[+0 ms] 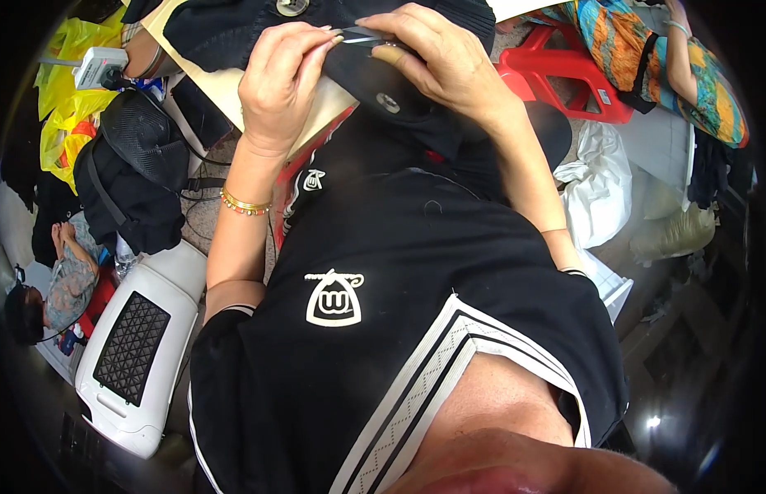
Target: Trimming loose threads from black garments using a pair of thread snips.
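My left hand (280, 86) is raised over the table edge, its thumb and fingers pinched together. What sits between those fingertips is too small to make out. Opposite it, my right hand (449, 62) grips a slim, dark, shiny metal piece (360, 39) between thumb and fingers, and this piece reaches to the left fingertips. Its exact kind cannot be told. Beneath both hands spreads a black knit garment (214, 37) with large round buttons. One button (388, 102) shows below the right hand, and another (292, 6) lies at the top edge.
A pale board (222, 95) supports the garment. Left are a power strip (101, 67), yellow bags (66, 99), a black backpack (132, 165) and a white appliance (140, 346). Right are a red stool (564, 78), a white bag (601, 185) and a person in patterned clothing (646, 66). Another person (62, 284) sits far left.
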Demonstrator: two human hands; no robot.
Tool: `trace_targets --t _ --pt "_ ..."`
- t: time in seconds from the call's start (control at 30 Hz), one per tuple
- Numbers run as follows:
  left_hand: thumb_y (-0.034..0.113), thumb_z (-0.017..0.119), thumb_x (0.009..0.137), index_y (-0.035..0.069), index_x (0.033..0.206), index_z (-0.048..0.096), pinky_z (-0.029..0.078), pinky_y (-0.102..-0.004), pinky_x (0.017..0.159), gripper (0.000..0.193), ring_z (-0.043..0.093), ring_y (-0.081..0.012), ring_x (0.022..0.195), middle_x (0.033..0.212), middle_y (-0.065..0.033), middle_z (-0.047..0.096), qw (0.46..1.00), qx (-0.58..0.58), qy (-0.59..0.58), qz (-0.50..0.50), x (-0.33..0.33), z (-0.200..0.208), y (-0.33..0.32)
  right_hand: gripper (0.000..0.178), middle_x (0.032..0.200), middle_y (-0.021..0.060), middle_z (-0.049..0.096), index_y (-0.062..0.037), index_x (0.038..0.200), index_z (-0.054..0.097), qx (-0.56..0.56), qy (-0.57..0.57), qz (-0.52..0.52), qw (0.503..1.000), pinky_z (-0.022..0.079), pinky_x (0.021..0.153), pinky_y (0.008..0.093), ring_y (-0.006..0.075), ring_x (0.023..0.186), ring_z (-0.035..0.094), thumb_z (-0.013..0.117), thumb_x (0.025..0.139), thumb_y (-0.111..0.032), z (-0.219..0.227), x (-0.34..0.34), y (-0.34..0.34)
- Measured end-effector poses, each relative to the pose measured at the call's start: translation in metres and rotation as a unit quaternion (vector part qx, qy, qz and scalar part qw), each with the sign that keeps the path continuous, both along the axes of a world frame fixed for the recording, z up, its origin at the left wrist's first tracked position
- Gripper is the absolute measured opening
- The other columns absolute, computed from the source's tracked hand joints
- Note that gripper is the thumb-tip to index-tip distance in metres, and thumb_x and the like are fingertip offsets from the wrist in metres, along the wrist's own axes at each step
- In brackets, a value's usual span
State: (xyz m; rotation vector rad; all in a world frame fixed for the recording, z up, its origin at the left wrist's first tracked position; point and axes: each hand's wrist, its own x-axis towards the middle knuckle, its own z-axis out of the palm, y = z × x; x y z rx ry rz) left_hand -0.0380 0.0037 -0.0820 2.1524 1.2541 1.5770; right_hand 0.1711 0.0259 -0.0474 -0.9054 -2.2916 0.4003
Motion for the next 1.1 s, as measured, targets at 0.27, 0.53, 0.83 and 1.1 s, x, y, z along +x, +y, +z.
trace_targets --t 0.27,0.53,0.83,1.1 --pt "-0.006 0.07 0.076 0.001 0.093 0.065 0.055 -0.0263 0.069 0.019 0.066 -0.0197 0.08 0.09 -0.01 0.066 0.999 0.037 0.018 -0.012 -0.008 -0.004 0.003 0.033 0.091 0.0125 0.059 -0.0037 0.11 0.063 -0.125 0.022 0.02 0.992 0.05 0.068 0.0335 0.0305 0.081 0.061 0.07 0.079 -0.01 0.022 -0.008 0.009" --pt "-0.006 0.066 0.08 0.0 0.095 0.063 0.054 -0.0276 0.072 0.015 0.066 -0.0208 0.081 0.091 -0.0107 0.067 1.0 -0.009 -0.003 -0.023 -0.009 -0.005 0.005 0.03 0.085 0.0078 0.058 -0.0053 0.106 0.065 0.185 -0.072 0.072 0.978 0.049 0.063 0.0326 0.0247 0.074 0.06 0.069 0.077 -0.013 0.01 -0.011 0.023" --pt "0.0 0.063 0.088 -0.002 0.094 0.062 0.05 -0.0201 0.066 0.007 0.061 -0.0077 0.075 0.089 -0.005 0.065 0.976 -0.172 -0.114 -0.063 -0.017 -0.004 0.013 0.029 0.085 0.0074 0.057 -0.0051 0.107 0.065 0.047 -0.027 0.077 0.996 0.049 0.065 0.0329 0.0243 0.076 0.06 0.067 0.081 -0.016 0.016 -0.015 0.027" --pt "0.001 0.063 0.089 -0.003 0.095 0.062 0.051 -0.018 0.069 0.007 0.062 -0.0053 0.072 0.086 -0.0032 0.067 0.953 -0.232 -0.185 -0.058 -0.013 0.0 0.013 0.028 0.083 0.007 0.055 -0.004 0.107 0.065 0.085 -0.109 0.09 0.986 0.048 0.066 0.0337 0.0242 0.076 0.058 0.066 0.081 -0.016 0.019 -0.011 0.037"
